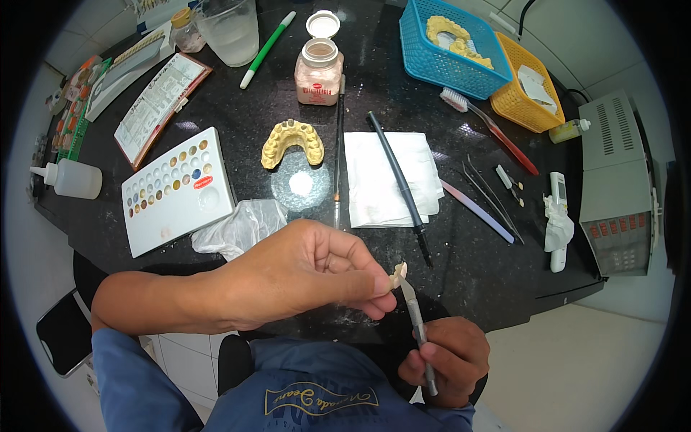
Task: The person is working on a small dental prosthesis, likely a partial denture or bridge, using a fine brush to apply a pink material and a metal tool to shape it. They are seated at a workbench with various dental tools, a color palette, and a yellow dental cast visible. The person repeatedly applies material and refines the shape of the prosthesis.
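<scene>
My left hand (pixel 317 277) pinches a small pale, tooth-coloured dental piece (pixel 399 273) between thumb and forefinger, in front of my body near the table's front edge. The fingertips partly cover it. In my right hand (pixel 457 356) is a slim silver craft knife (pixel 416 324), gripped by its handle. The blade points up and touches, or nearly touches, the dental piece. Beyond my left hand, a yellow plaster dental arch model (pixel 272 147) stands on the dark speckled table (pixel 245 108). Crumpled clear plastic (pixel 245 227) lies by my left wrist.
A white palette (pixel 219 169) with coloured wells lies at left. Behind stand an open powder jar (pixel 319 75) and a clear cup (pixel 229 32). A black brush pen (pixel 398 176) crosses folded white tissue (pixel 367 187). Tweezers (pixel 493 191), a toothbrush (pixel 497 133) and a blue basket (pixel 453 68) are at right.
</scene>
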The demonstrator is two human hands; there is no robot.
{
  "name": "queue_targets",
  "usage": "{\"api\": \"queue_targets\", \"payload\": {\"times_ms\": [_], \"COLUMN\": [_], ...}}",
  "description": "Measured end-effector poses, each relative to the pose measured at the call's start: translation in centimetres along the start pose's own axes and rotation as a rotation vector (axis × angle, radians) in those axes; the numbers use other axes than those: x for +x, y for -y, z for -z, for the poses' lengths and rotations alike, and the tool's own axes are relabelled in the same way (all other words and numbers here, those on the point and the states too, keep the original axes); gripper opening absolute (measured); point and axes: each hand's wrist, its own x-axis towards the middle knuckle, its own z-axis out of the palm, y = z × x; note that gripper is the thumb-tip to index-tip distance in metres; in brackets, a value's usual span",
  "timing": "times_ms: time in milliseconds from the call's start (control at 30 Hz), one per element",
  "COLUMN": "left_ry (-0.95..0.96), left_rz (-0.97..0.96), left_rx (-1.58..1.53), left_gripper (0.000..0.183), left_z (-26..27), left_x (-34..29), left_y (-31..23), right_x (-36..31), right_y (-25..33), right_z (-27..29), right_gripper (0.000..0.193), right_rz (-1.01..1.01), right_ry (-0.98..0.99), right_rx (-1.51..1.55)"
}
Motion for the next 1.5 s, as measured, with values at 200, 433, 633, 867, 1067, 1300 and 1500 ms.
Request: {"api": "queue_targets", "payload": {"times_ms": [200,433,633,867,1067,1300,1500], "left_ry": [0.007,0.012,0.012,0.002,0.005,0.005,-0.007], "left_rz": [-0.013,-0.013,-0.003,0.008,-0.011,-0.021,-0.001], "left_rx": [-0.005,0.003,0.017,0.048,0.043,0.027,0.038], "left_gripper": [0.014,0.015,0.017,0.018,0.018,0.017,0.018], "left_z": [0.07,0.14,0.02,-0.06,-0.03,0.04,-0.06], "left_x": [0.05,0.01,0.01,-0.01,0.05,0.03,-0.03], "left_y": [0.14,0.15,-0.02,-0.15,0.02,0.12,-0.1], "right_x": [0.02,-0.15,0.0,0.27,0.31,0.02,0.1], "right_y": [0.09,0.1,0.08,-0.2,-0.21,-0.04,-0.08], "right_z": [0.07,0.05,0.17,0.15,0.3,0.53,0.53], "right_gripper": [0.029,0.026,0.022,0.02,0.024,0.026,0.028], "right_rz": [0.001,-0.004,-0.116,-0.104,-0.051,-0.062,-0.049], "right_ry": [0.031,0.003,-0.061,-0.036,0.012,0.011,0.033], "right_rx": [-0.046,-0.043,0.053,0.057,-0.005,-0.01,-0.029]}}
